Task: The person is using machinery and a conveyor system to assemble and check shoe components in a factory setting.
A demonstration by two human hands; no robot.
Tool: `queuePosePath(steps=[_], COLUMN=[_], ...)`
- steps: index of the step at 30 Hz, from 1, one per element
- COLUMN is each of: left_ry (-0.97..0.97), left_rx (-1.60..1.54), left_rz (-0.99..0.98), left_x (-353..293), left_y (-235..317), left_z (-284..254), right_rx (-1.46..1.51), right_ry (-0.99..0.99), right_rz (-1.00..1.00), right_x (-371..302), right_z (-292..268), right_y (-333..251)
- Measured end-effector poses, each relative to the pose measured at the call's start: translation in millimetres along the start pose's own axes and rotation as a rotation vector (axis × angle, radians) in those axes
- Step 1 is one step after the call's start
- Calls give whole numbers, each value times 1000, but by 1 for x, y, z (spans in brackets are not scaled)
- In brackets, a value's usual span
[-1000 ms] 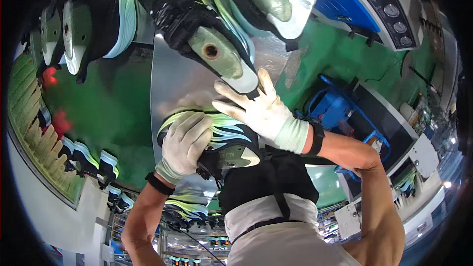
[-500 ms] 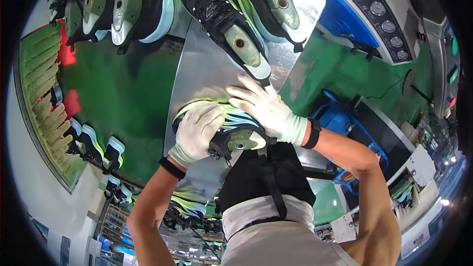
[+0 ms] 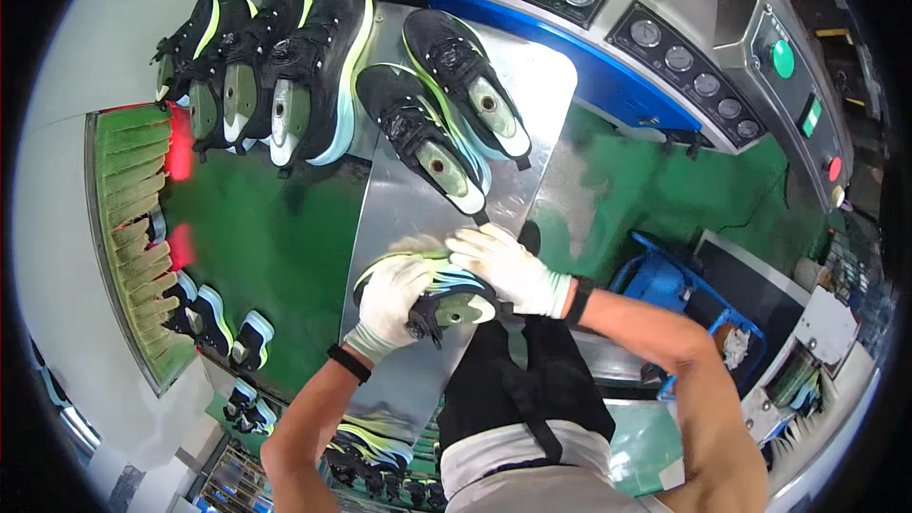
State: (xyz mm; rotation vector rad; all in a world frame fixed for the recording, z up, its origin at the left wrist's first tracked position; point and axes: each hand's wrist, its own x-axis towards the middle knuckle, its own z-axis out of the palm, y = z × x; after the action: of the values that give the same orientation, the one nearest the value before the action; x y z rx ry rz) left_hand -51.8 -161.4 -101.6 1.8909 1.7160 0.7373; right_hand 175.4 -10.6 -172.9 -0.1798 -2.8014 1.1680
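Note:
Between my gloved hands lies a black shoe (image 3: 456, 311) tipped on its side, with a green shoe last in it and its yellow-green to light-blue sole turned away from me. My left hand (image 3: 391, 299) is wrapped over the toe half, fingers curled on the sole edge. At the heel end my right hand (image 3: 508, 271) grips the shoe, its fingers stretched along the sole; its thumb is partly hidden. Just beyond, two more lasted shoes, a nearer one (image 3: 418, 128) and a farther one (image 3: 470, 85), stand on the metal table (image 3: 380, 228).
Several lasted shoes (image 3: 313, 76) are lined up at the upper left. A machine with a gauge panel (image 3: 679, 59) and a control box (image 3: 779, 66) stands at the upper right. A strip-curtained opening (image 3: 133, 237) is on the left, a blue cart (image 3: 655, 275) on the right.
The view has shifted, so the shoes beyond and the machine show more fully. Both hands stay on the shoe, and the fingers of my right hand lie closer together.

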Motion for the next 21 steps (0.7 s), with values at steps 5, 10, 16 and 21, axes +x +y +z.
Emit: queuePosePath(steps=[5,10,16,21], left_ry=[99,114,109,254], left_rx=[-34,28,96,350], left_rz=[-4,-21,-20,-352], left_x=[6,4,-9,-32], left_y=[-6,0,8,65], left_z=[8,11,9,14], right_rx=[187,163,-4,83], right_ry=[-140,-299,-103,74], right_rz=[-160,-309,-236,-22], right_x=[38,64,35,-27], right_z=[-49,-78,-66,-61], right_y=[18,22,15,14])
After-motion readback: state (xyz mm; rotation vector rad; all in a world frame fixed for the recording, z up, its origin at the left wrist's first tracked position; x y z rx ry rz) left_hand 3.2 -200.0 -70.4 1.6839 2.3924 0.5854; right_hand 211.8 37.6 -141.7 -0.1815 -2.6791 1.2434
